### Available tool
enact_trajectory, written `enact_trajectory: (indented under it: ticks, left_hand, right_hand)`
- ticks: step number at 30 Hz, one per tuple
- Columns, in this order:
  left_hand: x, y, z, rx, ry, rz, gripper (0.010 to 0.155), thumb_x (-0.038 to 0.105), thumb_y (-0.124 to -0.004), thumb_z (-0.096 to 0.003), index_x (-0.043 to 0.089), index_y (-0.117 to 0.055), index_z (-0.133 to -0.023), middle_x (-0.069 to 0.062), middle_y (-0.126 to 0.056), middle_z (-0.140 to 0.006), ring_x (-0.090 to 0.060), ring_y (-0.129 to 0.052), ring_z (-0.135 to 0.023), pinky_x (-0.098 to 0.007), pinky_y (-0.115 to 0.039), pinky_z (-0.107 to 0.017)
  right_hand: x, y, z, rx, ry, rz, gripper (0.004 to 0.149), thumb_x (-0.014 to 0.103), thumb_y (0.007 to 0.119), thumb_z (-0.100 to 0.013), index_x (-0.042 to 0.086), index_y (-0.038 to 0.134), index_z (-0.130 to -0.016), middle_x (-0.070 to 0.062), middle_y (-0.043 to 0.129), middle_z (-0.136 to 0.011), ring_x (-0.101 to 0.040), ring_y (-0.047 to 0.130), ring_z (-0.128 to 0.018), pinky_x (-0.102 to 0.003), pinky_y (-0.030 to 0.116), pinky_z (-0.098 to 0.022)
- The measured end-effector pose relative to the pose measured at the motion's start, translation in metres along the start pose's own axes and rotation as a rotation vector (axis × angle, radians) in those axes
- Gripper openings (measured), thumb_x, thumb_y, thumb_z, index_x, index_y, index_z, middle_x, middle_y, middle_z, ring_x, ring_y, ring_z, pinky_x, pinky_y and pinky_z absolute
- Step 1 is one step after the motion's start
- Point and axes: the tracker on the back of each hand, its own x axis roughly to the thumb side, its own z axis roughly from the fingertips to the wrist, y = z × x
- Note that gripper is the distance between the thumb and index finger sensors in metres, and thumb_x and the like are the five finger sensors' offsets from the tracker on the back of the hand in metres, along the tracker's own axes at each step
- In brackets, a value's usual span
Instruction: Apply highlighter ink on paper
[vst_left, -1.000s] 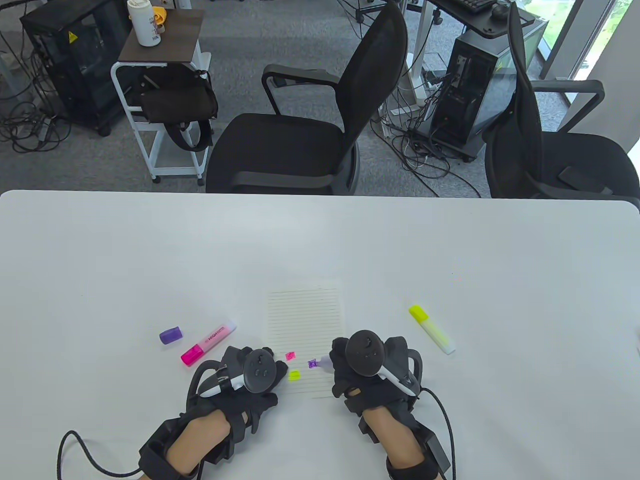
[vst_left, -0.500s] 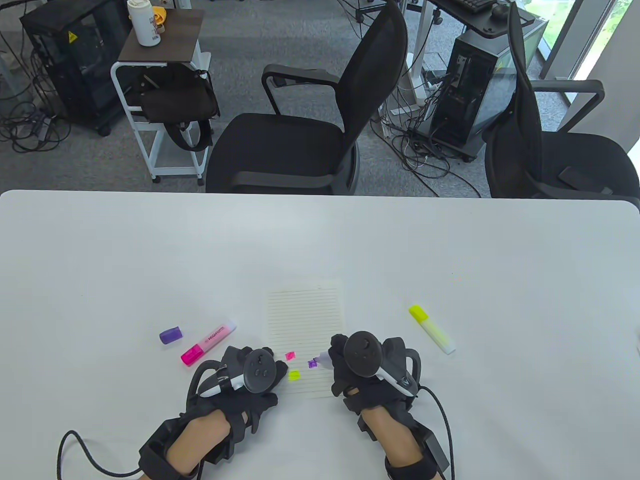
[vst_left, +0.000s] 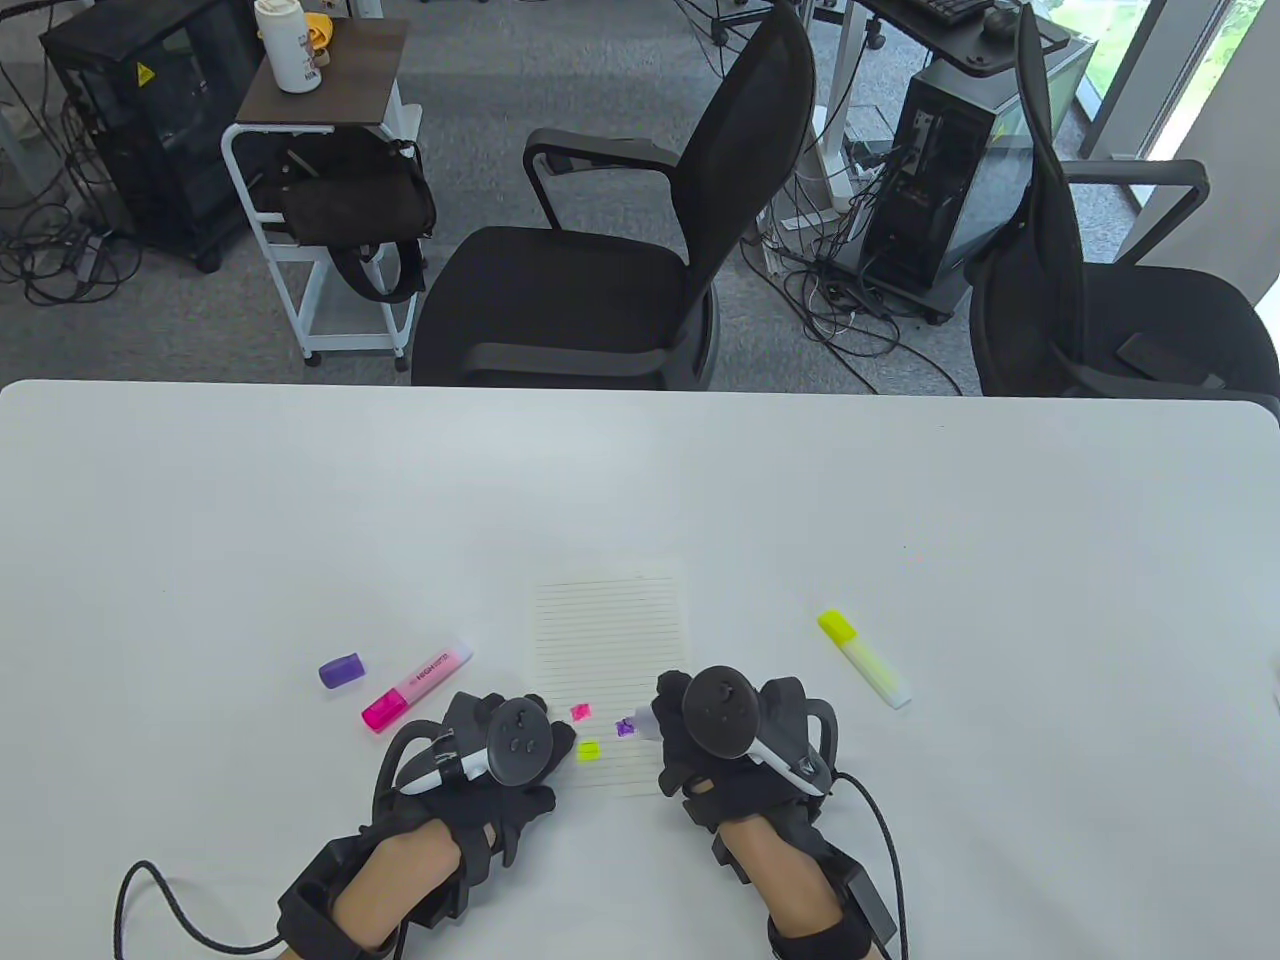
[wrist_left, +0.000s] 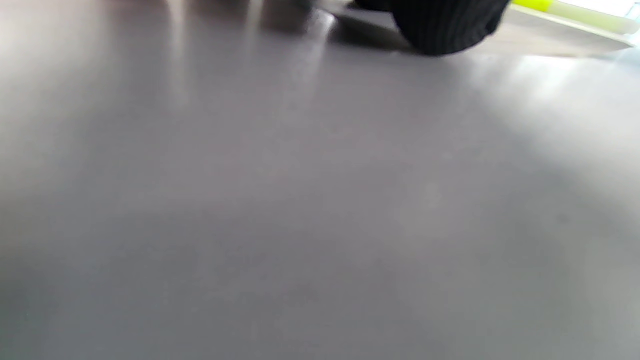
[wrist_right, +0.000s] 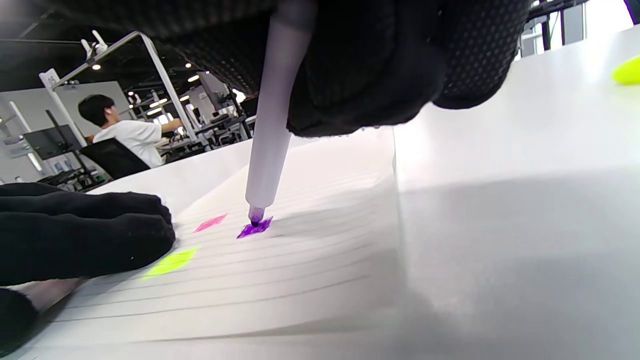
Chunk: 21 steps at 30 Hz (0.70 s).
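Note:
A lined paper sheet (vst_left: 610, 640) lies on the white table (vst_left: 300, 520) and bears a pink patch (vst_left: 580, 712), a yellow patch (vst_left: 588, 749) and a purple patch (vst_left: 626, 728). My right hand (vst_left: 725, 740) grips an uncapped purple highlighter (wrist_right: 272, 125) with its tip on the purple patch (wrist_right: 255, 227). My left hand (vst_left: 500, 760) rests on the sheet's lower left corner; its gloved fingers (wrist_right: 85, 230) lie flat on the paper (wrist_right: 300, 270) next to the yellow patch (wrist_right: 172, 262).
A purple cap (vst_left: 341, 669) and a capped pink highlighter (vst_left: 417, 686) lie left of the sheet. A capped yellow highlighter (vst_left: 864, 658) lies to the right and also shows in the left wrist view (wrist_left: 570, 9). Office chairs (vst_left: 640, 250) stand beyond the far table edge.
My right hand has shifted slightly to the left with the purple highlighter, its tip staying on the purple patch. My left hand has not moved.

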Motion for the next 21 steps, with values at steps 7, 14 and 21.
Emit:
enact_trajectory:
  ticks: [7,14,21]
  left_hand:
    - [-0.0002,-0.0001,-0.0003,0.0,0.0,0.0,0.067,0.051,-0.069,-0.0463,0.041,-0.04,-0.106,0.003,-0.023,-0.115,-0.04,-0.028,-0.108,-0.067,-0.029,-0.073]
    - [-0.0002,-0.0001,-0.0003,0.0,0.0,-0.001,0.067,0.051,-0.069,-0.0463,0.041,-0.04,-0.106,0.003,-0.023,-0.115,-0.04,-0.029,-0.108,-0.067,-0.029,-0.073]
    - [-0.0002,-0.0002,-0.0004,0.0,0.001,0.0,0.067,0.051,-0.069,-0.0463,0.041,-0.04,-0.106,0.003,-0.024,-0.115,-0.039,-0.028,-0.108,-0.067,-0.029,-0.073]
  right_hand:
    - [-0.0005,-0.001,0.0,0.014,-0.011,-0.009,0.036,0.036,0.078,-0.062,0.018,0.08,-0.094,-0.011,0.096,-0.069,-0.029,0.095,-0.04,-0.055,0.076,-0.058]
    - [0.003,-0.0043,0.0023,0.003,0.007,0.028,0.036,0.036,0.078,-0.062,0.018,0.081,-0.093,-0.011,0.096,-0.068,-0.029,0.095,-0.039,-0.056,0.076,-0.058]
    - [0.0039,-0.0054,0.0033,0.01,0.021,0.035,0.036,0.035,0.078,-0.062,0.017,0.081,-0.093,-0.012,0.096,-0.068,-0.029,0.095,-0.039,-0.056,0.076,-0.058]
